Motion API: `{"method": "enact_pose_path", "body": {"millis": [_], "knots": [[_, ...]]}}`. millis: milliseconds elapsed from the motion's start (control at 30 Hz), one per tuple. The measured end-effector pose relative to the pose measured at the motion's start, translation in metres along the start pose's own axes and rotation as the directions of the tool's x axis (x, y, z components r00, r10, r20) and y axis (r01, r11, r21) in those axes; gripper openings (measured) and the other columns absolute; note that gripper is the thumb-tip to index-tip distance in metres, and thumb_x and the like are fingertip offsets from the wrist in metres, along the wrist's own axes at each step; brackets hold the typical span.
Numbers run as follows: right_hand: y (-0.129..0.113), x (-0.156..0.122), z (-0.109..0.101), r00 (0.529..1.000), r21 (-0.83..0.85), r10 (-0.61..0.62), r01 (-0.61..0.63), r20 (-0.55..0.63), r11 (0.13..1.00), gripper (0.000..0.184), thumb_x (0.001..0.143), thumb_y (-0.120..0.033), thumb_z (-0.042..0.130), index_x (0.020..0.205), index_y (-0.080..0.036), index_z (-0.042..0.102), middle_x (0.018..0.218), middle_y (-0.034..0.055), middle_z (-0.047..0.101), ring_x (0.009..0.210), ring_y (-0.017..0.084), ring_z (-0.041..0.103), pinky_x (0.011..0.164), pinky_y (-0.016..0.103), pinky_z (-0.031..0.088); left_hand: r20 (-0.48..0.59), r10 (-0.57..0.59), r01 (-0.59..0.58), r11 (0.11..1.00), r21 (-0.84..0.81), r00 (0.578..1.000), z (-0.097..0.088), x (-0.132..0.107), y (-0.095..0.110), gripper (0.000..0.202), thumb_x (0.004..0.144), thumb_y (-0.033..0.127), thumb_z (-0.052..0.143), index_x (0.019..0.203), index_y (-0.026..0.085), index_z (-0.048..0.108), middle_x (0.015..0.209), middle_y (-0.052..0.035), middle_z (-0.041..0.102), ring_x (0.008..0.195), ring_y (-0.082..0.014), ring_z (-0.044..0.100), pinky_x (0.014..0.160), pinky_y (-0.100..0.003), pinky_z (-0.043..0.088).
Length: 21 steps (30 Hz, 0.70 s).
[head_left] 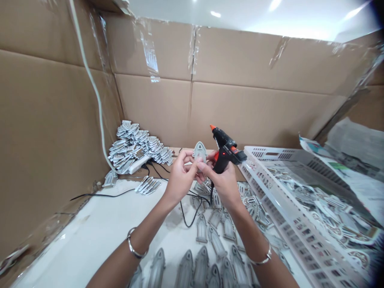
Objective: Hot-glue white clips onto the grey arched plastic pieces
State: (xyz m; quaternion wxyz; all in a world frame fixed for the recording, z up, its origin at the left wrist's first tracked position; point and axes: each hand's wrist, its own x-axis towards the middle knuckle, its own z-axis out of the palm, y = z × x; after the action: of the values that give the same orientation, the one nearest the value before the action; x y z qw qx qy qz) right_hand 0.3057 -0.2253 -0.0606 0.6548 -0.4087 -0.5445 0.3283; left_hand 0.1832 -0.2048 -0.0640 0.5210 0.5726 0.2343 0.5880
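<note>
My left hand (181,176) is closed on a small grey arch-shaped piece (199,149) with a pointed top, held upright above the table. In my right hand (225,182) is a black glue gun (224,149) with an orange nozzle pointing up and left and a small red light glowing on its body. The right thumb also presses on the lower part of the arch-shaped piece, so both hands touch it. Below them, several similar grey arch pieces (201,229) lie spread on the white table (105,224). A black cord (187,226) loops beneath the hands.
Stacked pieces (132,144) pile up at the back left, with a short row of pieces (148,185) in front. At right stands a white plastic crate (288,216) holding many loose pieces. Cardboard walls (240,96) enclose the table; a white cable (90,76) hangs at left.
</note>
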Motion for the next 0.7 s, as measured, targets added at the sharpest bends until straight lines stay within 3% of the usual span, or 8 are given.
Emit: {"method": "enact_pose_path", "body": {"millis": [100, 200, 367, 500, 700], "knots": [[-0.004, 0.002, -0.004, 1.000, 0.026, 0.016, -0.016, -0.014, 1.000, 0.031, 0.075, -0.044, 0.074, 0.089, -0.022, 0.058, 0.075, -0.0033, 0.057, 0.059, 0.010, 0.051, 0.056, 0.027, 0.044, 0.032, -0.027, 0.028, 0.999, -0.018, 0.999, -0.001, 0.003, 0.002, 0.035, 0.083, 0.041, 0.072, 0.099, 0.017, 0.051, 0.073, 0.0034, 0.060, 0.047, -0.0121, 0.064, 0.041, -0.023, 0.052], [-0.006, 0.005, -0.013, 0.995, 0.019, 0.045, -0.043, -0.086, 0.999, 0.029, 0.079, -0.048, 0.070, 0.086, -0.021, 0.061, 0.066, -0.0042, 0.053, 0.052, 0.009, 0.046, 0.050, 0.026, 0.040, 0.038, -0.060, 0.060, 0.998, -0.013, 0.997, -0.005, 0.005, 0.005, 0.036, 0.082, 0.040, 0.072, 0.100, 0.017, 0.051, 0.075, 0.0021, 0.062, 0.049, -0.0137, 0.067, 0.042, -0.022, 0.052], [-0.007, 0.007, -0.035, 0.982, -0.232, 0.011, -0.056, -0.189, 0.971, 0.031, 0.075, -0.050, 0.073, 0.081, -0.020, 0.067, 0.061, -0.0024, 0.053, 0.057, 0.013, 0.047, 0.057, 0.030, 0.043, 0.006, -0.084, 0.084, 0.996, 0.030, 0.996, -0.014, 0.008, 0.013, 0.036, 0.082, 0.039, 0.072, 0.099, 0.017, 0.050, 0.081, -0.0014, 0.069, 0.056, -0.0163, 0.071, 0.047, -0.024, 0.056], [-0.019, 0.008, -0.044, 0.994, -0.474, -0.102, 0.075, -0.033, 0.877, 0.027, 0.078, -0.047, 0.071, 0.079, -0.020, 0.066, 0.069, 0.0002, 0.060, 0.065, 0.016, 0.053, 0.064, 0.031, 0.044, 0.002, -0.092, 0.092, 0.994, 0.052, 0.996, -0.019, 0.010, 0.021, 0.036, 0.082, 0.039, 0.072, 0.100, 0.019, 0.048, 0.084, -0.0049, 0.074, 0.060, -0.0186, 0.073, 0.049, -0.025, 0.057], [-0.024, 0.011, -0.040, 0.960, -0.569, -0.191, 0.276, 0.205, 0.774, 0.024, 0.084, -0.036, 0.062, 0.067, -0.021, 0.056, 0.070, -0.0009, 0.058, 0.066, 0.014, 0.051, 0.064, 0.029, 0.038, 0.004, -0.078, 0.077, 0.994, 0.076, 0.997, -0.022, 0.009, 0.027, 0.035, 0.082, 0.038, 0.071, 0.100, 0.019, 0.048, 0.087, -0.0060, 0.076, 0.059, -0.0180, 0.072, 0.051, -0.025, 0.058]]}}
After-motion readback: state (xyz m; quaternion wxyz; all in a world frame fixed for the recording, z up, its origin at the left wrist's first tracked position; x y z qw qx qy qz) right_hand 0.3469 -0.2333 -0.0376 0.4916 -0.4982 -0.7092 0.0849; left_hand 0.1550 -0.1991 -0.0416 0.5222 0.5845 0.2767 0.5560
